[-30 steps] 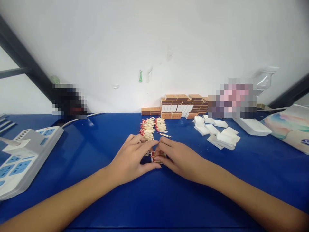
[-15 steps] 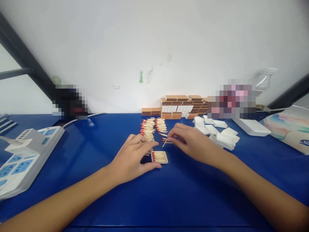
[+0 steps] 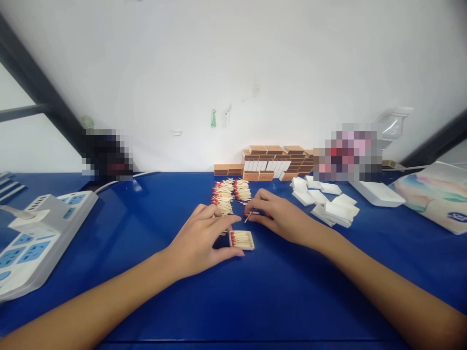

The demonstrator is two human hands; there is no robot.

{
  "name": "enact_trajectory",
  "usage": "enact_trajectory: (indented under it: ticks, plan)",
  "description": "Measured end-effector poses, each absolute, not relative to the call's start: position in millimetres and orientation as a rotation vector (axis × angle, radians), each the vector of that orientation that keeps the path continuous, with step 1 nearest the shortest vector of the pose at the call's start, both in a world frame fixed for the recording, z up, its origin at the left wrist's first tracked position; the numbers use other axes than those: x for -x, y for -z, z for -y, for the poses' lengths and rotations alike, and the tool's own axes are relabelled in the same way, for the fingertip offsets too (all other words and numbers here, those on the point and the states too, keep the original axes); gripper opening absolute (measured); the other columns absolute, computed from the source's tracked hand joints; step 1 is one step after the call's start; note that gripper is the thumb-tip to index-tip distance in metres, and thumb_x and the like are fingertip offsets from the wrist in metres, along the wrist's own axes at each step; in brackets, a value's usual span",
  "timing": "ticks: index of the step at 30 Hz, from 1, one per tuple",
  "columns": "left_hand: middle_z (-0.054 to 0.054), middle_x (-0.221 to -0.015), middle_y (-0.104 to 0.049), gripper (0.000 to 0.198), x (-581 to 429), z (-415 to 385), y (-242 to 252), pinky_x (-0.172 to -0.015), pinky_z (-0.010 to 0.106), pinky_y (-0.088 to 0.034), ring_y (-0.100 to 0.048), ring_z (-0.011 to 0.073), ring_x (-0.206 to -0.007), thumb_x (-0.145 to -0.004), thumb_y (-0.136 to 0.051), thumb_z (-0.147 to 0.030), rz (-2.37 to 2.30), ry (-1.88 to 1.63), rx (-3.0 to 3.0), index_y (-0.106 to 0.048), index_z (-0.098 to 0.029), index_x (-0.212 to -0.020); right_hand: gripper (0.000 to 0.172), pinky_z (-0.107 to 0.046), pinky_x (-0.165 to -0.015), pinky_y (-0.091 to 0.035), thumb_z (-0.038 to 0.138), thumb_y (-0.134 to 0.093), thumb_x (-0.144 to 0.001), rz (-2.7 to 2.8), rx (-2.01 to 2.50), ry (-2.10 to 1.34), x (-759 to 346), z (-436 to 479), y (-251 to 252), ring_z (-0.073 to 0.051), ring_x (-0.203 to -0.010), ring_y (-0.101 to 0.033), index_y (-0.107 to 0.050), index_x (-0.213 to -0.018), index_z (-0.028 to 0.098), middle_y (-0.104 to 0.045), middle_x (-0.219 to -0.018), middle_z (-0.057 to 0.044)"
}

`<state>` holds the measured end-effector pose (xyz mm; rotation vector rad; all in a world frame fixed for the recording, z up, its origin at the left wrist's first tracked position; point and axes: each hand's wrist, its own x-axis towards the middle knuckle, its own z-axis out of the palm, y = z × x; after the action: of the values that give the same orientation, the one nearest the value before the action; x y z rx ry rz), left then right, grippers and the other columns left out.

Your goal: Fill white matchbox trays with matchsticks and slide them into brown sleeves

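A small white matchbox tray [image 3: 242,240] lies on the blue table with a row of red-tipped matches in it. My left hand [image 3: 199,238] curves round its left side, thumb against the front edge and a fingertip at the back corner; the index finger is raised above. Just behind the tray, my right hand [image 3: 279,214] has its thumb and fingertips closed round a few loose matches [image 3: 248,217], partly hidden by the fingers. Two heaps of matches, a left heap [image 3: 222,194] and a right heap [image 3: 242,189], lie beyond my hands.
Brown matchboxes [image 3: 268,175] are stacked along the wall. White empty trays [image 3: 330,209] lie piled at right, near a white box [image 3: 379,193] and a colourful packet [image 3: 434,194]. A power strip [image 3: 47,238] with a plug sits at left.
My right hand has moved a little left, and its fingers have come over the loose matches. My left hand stays at the tray.
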<state>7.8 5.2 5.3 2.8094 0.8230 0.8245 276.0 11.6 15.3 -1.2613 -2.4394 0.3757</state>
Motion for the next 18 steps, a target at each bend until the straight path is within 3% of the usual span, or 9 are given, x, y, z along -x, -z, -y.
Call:
enact_trajectory:
  ticks: [8,14,18]
  plan:
    - [0.006,-0.101,-0.073,0.061,-7.6,-4.6,-6.1,-0.09,0.041,-0.045,-0.061,0.0247,-0.1,-0.087,-0.08,-0.052,-0.786,-0.853,-2.822,-0.062,-0.019,-0.135,0.014,-0.031,-0.076,-0.048,0.015,-0.054,-0.103,2.43,1.156,-0.394,-270.9,-16.7,-5.5,-0.016,-0.082,-0.058,-0.066,-0.101,0.022,-0.054,-0.104,-0.005]
    - [0.005,-0.1,-0.073,0.061,-8.2,-5.0,-6.6,-0.089,0.04,-0.045,-0.061,0.0239,-0.099,-0.086,-0.082,-0.05,-0.782,-0.864,-2.815,-0.062,-0.019,-0.134,0.013,-0.039,-0.086,-0.046,0.017,-0.051,-0.105,2.32,1.1,-0.197,-270.2,-16.6,-9.1,-0.025,-0.095,-0.052,-0.059,-0.096,0.022,-0.063,-0.1,-0.008]
    - [0.006,-0.1,-0.074,0.06,-8.4,-4.6,-6.6,-0.089,0.04,-0.044,-0.061,0.0245,-0.1,-0.087,-0.081,-0.05,-0.769,-0.874,-2.815,-0.062,-0.018,-0.134,0.017,-0.041,-0.083,-0.046,0.019,-0.044,-0.108,2.248,1.098,-0.132,-271.6,-15.6,-13.2,-0.026,-0.09,-0.049,-0.06,-0.113,0.021,-0.066,-0.098,-0.009]
